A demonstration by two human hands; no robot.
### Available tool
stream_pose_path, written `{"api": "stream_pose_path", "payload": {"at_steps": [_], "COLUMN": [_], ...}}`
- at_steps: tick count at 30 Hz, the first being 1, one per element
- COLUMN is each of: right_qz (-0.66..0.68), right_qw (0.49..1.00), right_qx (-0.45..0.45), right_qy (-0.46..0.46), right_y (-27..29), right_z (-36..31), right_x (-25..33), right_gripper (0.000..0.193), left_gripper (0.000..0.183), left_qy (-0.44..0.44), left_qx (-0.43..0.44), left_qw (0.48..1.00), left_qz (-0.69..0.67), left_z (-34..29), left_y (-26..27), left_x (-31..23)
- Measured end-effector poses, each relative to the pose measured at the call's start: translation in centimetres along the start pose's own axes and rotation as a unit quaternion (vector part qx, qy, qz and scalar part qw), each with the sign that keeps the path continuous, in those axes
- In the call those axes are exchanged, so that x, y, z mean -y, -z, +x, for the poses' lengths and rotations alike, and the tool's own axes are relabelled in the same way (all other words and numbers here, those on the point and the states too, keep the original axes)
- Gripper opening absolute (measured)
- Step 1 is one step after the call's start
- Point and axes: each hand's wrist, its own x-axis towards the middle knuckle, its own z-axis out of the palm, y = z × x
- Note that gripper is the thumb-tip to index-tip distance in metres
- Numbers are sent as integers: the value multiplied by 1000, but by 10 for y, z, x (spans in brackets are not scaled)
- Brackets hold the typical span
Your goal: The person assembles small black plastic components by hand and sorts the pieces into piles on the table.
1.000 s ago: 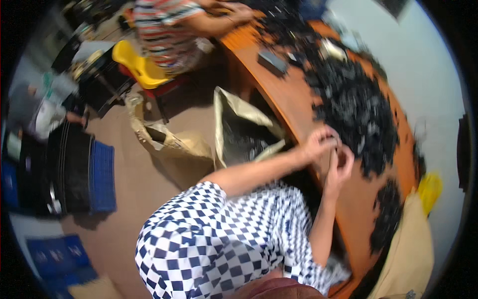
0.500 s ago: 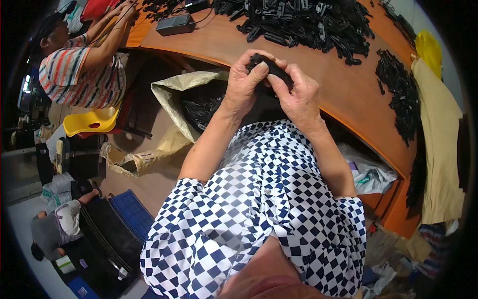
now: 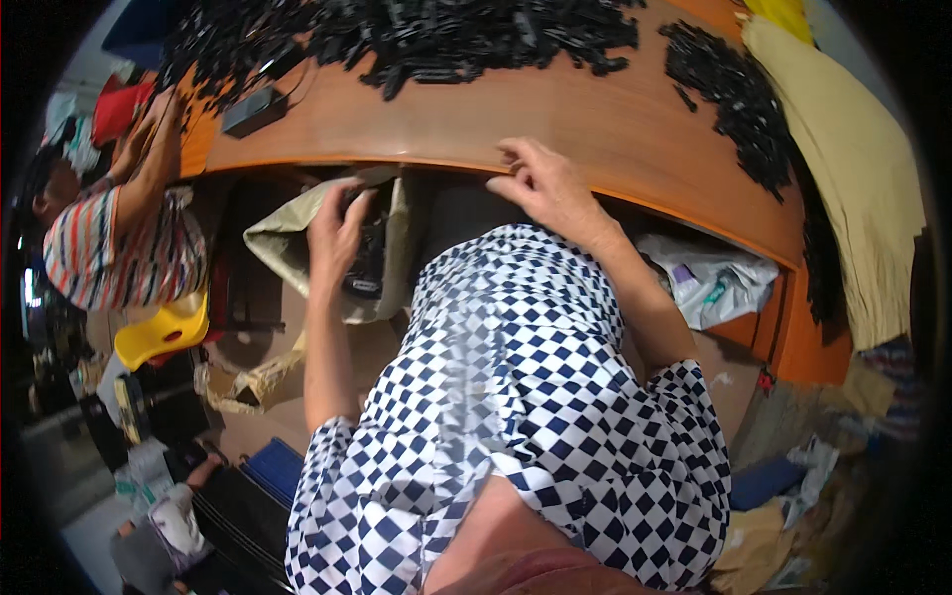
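A brown wooden table arches from eleven to two o'clock, bearing a long heap of black parts at twelve. At ten o'clock a beige sack gapes, dark pieces inside. The right hand, one o'clock at the table's edge, is loosely curled, empty. The left hand, over the sack's mouth, is half open; its hold I cannot tell.

Soft light falls across the brown surface, leaving deep shadow beneath; fisheye distortion bows its front edge inside a black rim, and dim lower-left detail appears blurred.
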Motion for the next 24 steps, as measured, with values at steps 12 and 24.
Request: {"api": "stream_pose_path", "payload": {"at_steps": [12,24], "right_qz": [-489,-425], "right_qw": [850,896], "right_qx": [-186,-87], "right_qy": [-64,-94], "right_y": [182,183], "right_z": [0,7], "right_x": [-149,-112], "right_gripper": [21,22], "left_gripper": [17,27], "left_qy": [-288,-491], "left_qx": [51,121], "left_qw": [937,790], "left_qz": [190,347], "left_z": [79,180], "left_y": [-69,-203], "left_x": [-101,-161]}}
